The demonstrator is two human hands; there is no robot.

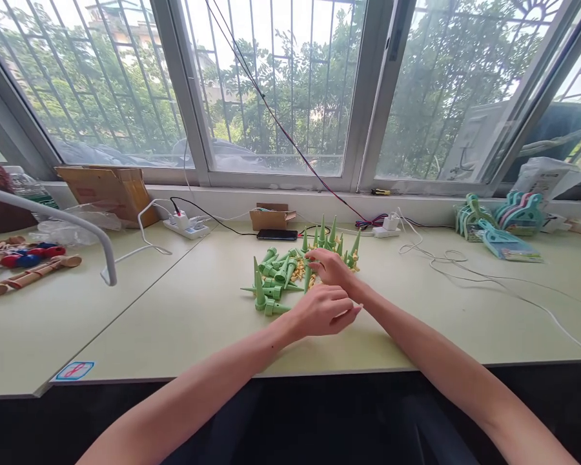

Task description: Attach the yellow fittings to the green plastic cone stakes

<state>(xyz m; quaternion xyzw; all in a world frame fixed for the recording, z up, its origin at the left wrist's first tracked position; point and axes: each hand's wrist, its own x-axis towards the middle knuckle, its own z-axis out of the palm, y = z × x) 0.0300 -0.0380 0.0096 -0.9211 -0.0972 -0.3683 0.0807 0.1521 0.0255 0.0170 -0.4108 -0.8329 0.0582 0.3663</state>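
A heap of green plastic watering spikes (272,292) lies on the table, some on their sides, with small yellow pieces (299,271) among them. Behind the heap, several more green spikes (322,231) stand with their points up. My right hand (330,266) reaches in from the right over the yellow pieces, fingers bent and loosely apart. Nearer to me, my left hand (325,311) crosses in front of it, closed, with its fingertips together toward the right. Whatever it pinches is too small to make out. The left hand covers part of the front spikes.
A phone (277,235) lies before a small open cardboard box (272,217). Power strips (186,227) and white cables (458,258) run along the back and right. Teal hanger-like items (510,239) sit far right; wooden toys (26,261) and a white metal tube (77,223) are left.
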